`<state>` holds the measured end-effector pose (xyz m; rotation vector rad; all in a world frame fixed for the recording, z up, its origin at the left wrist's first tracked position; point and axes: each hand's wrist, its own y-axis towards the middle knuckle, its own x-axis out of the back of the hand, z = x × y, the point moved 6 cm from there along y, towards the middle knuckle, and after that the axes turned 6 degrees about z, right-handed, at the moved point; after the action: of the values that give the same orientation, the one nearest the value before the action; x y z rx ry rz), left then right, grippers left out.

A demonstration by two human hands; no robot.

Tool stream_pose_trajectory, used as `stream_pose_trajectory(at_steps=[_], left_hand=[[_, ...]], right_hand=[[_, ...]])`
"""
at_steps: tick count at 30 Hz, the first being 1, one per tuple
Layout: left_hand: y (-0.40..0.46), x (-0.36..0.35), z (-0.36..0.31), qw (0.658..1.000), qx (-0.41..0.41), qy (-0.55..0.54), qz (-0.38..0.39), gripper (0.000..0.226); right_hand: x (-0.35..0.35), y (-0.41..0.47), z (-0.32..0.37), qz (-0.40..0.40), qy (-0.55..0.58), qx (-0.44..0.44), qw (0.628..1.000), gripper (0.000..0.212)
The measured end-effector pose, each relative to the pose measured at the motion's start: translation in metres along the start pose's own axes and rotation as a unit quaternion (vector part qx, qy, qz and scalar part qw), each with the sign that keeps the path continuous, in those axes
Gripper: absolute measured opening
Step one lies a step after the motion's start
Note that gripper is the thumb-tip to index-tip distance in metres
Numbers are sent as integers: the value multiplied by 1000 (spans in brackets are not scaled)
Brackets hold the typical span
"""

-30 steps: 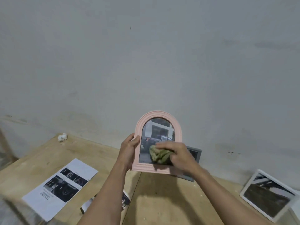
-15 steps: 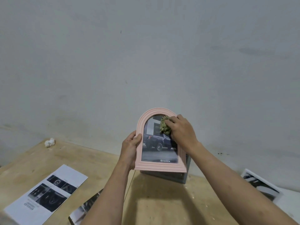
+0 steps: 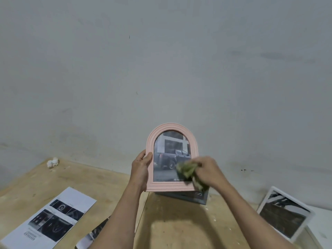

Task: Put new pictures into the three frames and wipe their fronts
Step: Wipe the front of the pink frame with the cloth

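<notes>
The left hand (image 3: 142, 169) grips the pink arched frame (image 3: 171, 159) upright by its left edge; the right hand (image 3: 209, 172) clutches a green cloth (image 3: 187, 170) against its lower front

Picture frames: three. One pink arched frame (image 3: 172, 157); one dark frame (image 3: 181, 197) directly behind it; one white frame (image 3: 285, 213) right of the right hand (image 3: 209, 172). Hands: two. Green cloths (image 3: 187, 170): one. Printed sheets (image 3: 52, 218) left of the left hand (image 3: 142, 168): one.

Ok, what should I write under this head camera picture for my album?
Left hand holds up the pink arched frame while the right hand wipes its front with a green cloth.
</notes>
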<state>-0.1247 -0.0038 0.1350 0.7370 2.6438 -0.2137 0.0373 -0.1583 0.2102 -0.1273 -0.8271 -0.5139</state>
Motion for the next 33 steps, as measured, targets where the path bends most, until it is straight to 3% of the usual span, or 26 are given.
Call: stream_pose_trajectory(at_steps=[3, 5, 8, 12, 16, 18, 20, 23, 24, 25, 26, 28, 29, 31, 33], left_hand=[[-2, -18, -2, 1000, 7, -3, 28, 23], [-2, -35, -5, 998, 4, -1, 56, 23], [-4, -58, -10, 995, -1, -40, 91, 26], [0, -41, -12, 992, 9, -115, 54, 28], [2, -6, -7, 998, 3, -61, 7, 28], [-2, 1, -4, 1000, 0, -21, 1, 27], [-7, 2, -1, 1000, 1, -5, 6, 25], [-10, -1, -1, 1000, 9, -8, 16, 23], [-11, -5, -1, 1000, 10, -6, 21, 24], [-11, -8, -2, 1000, 10, -9, 26, 24], [-12, -12, -3, 999, 10, -16, 31, 24], [-14, -19, -4, 999, 14, -34, 38, 23], [-13, -21, -5, 998, 16, -40, 37, 23], [-13, -23, -7, 998, 16, -49, 32, 23], [-13, -24, -8, 997, 17, -60, 36, 24]], right_hand=[[60, 20, 27, -217, 43, 67, 973, 42], [68, 36, 48, -252, -28, 131, 958, 49], [31, 47, 65, -177, -100, 207, 957, 55], [-45, 19, 51, -48, -87, 242, 965, 50], [-78, -11, 30, 147, 0, 165, 975, 45], [-68, -14, 28, 206, 53, 125, 969, 38], [-40, -2, 34, 166, 101, 102, 976, 38], [16, 31, 43, -16, 251, 71, 965, 45], [27, 41, 46, -50, 248, 65, 965, 43], [35, 50, 52, -76, 185, 80, 976, 44], [39, 55, 59, -98, 40, 111, 988, 50], [30, 57, 62, -150, -215, 154, 953, 59], [22, 52, 61, -167, -266, 178, 933, 53], [2, 46, 55, -166, -273, 196, 927, 45], [-15, 51, 44, -127, -275, 149, 941, 60]])
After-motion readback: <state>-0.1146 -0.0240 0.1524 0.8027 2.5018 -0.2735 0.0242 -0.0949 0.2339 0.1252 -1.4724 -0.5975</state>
